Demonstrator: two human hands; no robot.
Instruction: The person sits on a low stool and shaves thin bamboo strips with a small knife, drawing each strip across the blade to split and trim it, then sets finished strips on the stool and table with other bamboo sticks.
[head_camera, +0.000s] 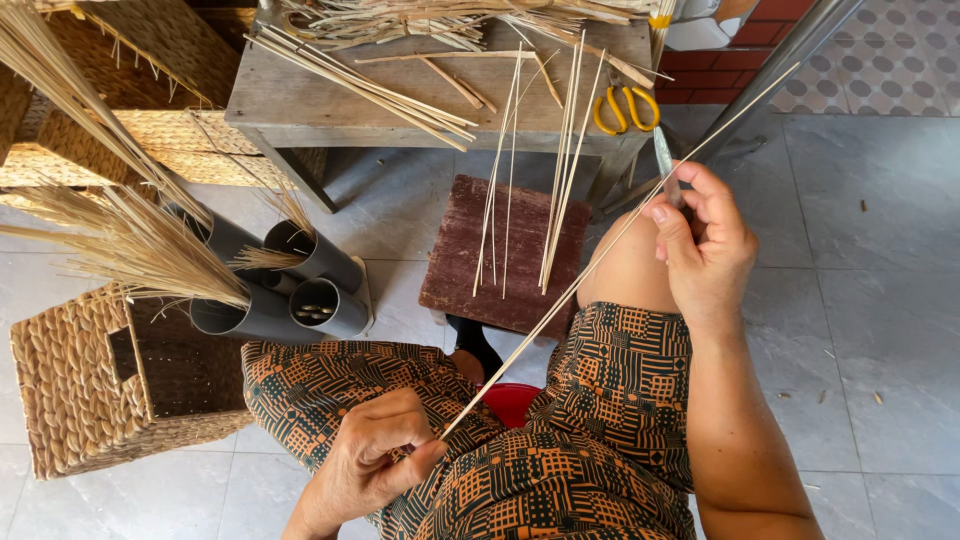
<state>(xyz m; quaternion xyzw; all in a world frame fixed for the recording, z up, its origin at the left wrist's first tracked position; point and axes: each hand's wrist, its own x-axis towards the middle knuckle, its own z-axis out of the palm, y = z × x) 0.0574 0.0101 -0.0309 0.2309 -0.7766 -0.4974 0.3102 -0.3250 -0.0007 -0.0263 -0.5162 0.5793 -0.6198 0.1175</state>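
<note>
At the far left a woven basket (70, 385) is seen on the floor, and beside it four grey tubes (290, 290) stand together, some filled with dry straw. Lower in the middle, the left hand (365, 460) is clenched around the near end of one long thin strip (560, 300); the end is pinched between thumb and fingers, just above the lap. From this grip the strip runs up and to the right, its long axis diagonal, and passes under the right hand (705, 240). The right hand is closed on a small knife (665, 165), whose blade is laid against the strip near the knee. So the strip is held at two places, with the left hand at the near end and the right hand nearer to the far end. Further back, about seven loose strips lean from a small red stool (505, 250) to the worktop (290, 100), where one pair of yellow scissors (625, 108) is placed.
</note>
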